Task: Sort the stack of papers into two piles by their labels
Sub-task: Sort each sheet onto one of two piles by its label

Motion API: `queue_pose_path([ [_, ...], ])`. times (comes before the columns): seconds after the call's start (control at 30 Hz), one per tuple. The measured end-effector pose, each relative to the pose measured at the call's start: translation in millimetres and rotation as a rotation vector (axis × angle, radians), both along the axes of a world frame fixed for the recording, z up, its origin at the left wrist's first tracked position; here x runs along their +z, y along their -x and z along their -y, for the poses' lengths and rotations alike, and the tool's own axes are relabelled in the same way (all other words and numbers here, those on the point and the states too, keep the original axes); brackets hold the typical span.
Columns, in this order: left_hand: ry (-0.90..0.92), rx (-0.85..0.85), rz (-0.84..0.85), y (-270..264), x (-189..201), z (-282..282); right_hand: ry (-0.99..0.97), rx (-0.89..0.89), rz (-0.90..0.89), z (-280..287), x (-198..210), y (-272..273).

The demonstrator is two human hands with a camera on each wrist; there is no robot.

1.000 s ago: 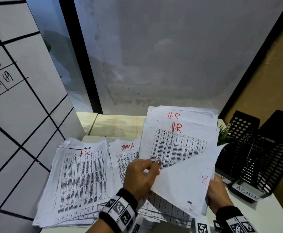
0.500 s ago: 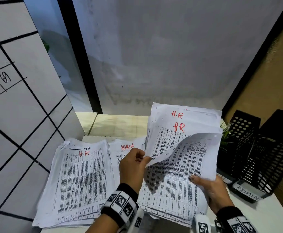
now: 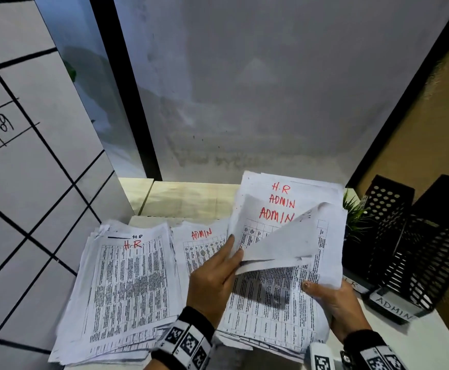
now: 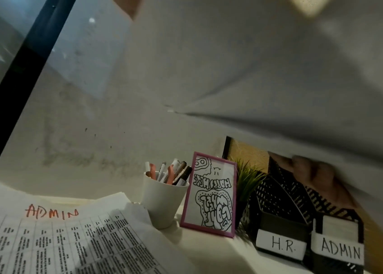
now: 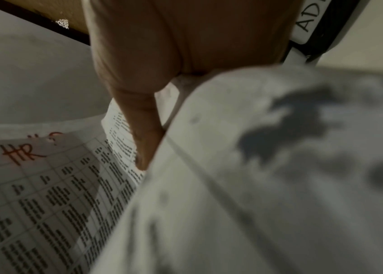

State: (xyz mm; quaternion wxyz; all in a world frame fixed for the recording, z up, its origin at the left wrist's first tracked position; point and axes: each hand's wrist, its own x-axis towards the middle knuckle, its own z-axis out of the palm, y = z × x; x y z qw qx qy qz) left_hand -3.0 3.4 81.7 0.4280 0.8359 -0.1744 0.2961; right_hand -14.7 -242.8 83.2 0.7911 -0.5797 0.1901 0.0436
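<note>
My right hand (image 3: pixel 324 297) holds the unsorted stack of papers (image 3: pixel 271 311) tilted up off the desk, thumb (image 5: pixel 143 129) on its lower right corner and fingers underneath. The stack's exposed top edges read H.R, ADMIN, ADMIN in red. My left hand (image 3: pixel 235 253) pinches the left edge of the top sheet (image 3: pixel 276 244), which curls up with its blank back showing. On the desk to the left lie the H.R pile (image 3: pixel 127 284) and, beside it, the ADMIN pile (image 3: pixel 199 244), also seen as ADMIN pile (image 4: pixel 56 231) in the left wrist view.
Two black mesh trays labelled H.R. (image 4: pixel 282 246) and ADMIN (image 4: pixel 340 252) stand at the right edge. Behind the held stack are a white cup of pens (image 4: pixel 164 194), a pink-framed drawing (image 4: pixel 211 196) and a small green plant (image 3: pixel 354 209). Walls close in behind and on the left.
My left hand has peeled the top sheet up and leftward off the held stack. A sheet marked ADMIN now shows where H.R showed. My right hand keeps its hold.
</note>
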Motion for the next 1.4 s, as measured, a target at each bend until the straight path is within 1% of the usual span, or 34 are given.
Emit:
queue_pose_path([
  [0.07, 0.030, -0.014, -0.018, 0, 2, 0, 0.005, 0.000, 0.000, 0, 0, -1],
  [0.13, 0.083, -0.067, -0.076, 4, 8, -1, 0.006, 0.005, -0.005, 0, -1, -1],
  [0.17, 0.116, -0.110, -0.138, 6, 11, -2, 0.001, 0.010, -0.008, -1, 0, -1],
  [0.23, 0.201, -0.192, -0.319, 11, 15, -2, -0.005, 0.012, -0.009, -2, 0, -1],
  [0.27, 0.231, -0.213, -0.393, 12, 15, -2, -0.002, 0.010, -0.007, 0, -1, -1],
  [0.3, 0.238, -0.205, -0.426, 13, 14, -2, 0.002, 0.007, -0.007, 0, -2, -1],
  [0.33, 0.230, -0.169, -0.419, 12, 12, -3, 0.003, 0.016, -0.001, 0, -1, -1],
  [0.4, 0.190, -0.043, -0.342, 9, 9, -8, 0.001, 0.026, 0.017, 1, -3, 0],
  [0.43, 0.205, 0.008, -0.337, 7, 11, -11, 0.006, 0.023, 0.019, 1, -5, 0],
  [0.5, 0.309, 0.087, -0.377, 3, 18, -26, -0.005, 0.016, 0.019, 3, -12, 0],
  [0.57, 0.411, 0.182, -0.410, -2, 23, -52, -0.011, -0.028, 0.000, 9, -22, -2],
  [0.67, 0.516, 0.335, -0.479, -8, 8, -111, -0.007, -0.108, -0.013, 23, -31, -3],
  [0.73, 0.477, 0.437, -0.536, -9, -5, -152, 0.001, -0.120, -0.022, 29, -34, -2],
  [0.83, 0.300, 0.553, -0.638, -6, -27, -201, -0.001, -0.101, -0.032, 28, -34, -1],
  [0.9, 0.284, 0.607, -0.737, -2, -43, -224, 0.010, -0.084, -0.032, 25, -35, -3],
  [0.97, 0.262, 0.615, -0.848, 1, -59, -241, 0.005, -0.077, -0.030, 22, -33, -4],
  [1.03, 0.109, 0.596, -0.950, -1, -70, -251, 0.012, -0.069, -0.015, 18, -31, -4],
  [1.07, -0.030, 0.599, -0.967, -5, -73, -251, 0.022, -0.064, -0.011, 17, -30, -4],
  [1.1, -0.178, 0.613, -0.948, -9, -75, -247, 0.032, -0.055, -0.007, 16, -29, -3],
  [1.13, -0.280, 0.633, -0.901, -14, -74, -237, 0.040, -0.047, -0.003, 14, -27, -1],
  [1.17, -0.310, 0.628, -0.839, -19, -71, -223, 0.048, -0.040, 0.001, 13, -27, -1],
  [1.2, -0.275, 0.582, -0.775, -22, -64, -204, 0.055, -0.034, 0.002, 12, -27, 0],
  [1.27, -0.149, 0.395, -0.667, -27, -45, -156, 0.057, -0.022, 0.016, 7, -20, 2],
  [1.33, -0.035, 0.191, -0.596, -26, -25, -108, 0.068, -0.003, 0.024, 1, -14, 3],
  [1.4, 0.060, 0.057, -0.472, -24, -9, -65, 0.088, -0.003, 0.022, 1, -11, 4],
])
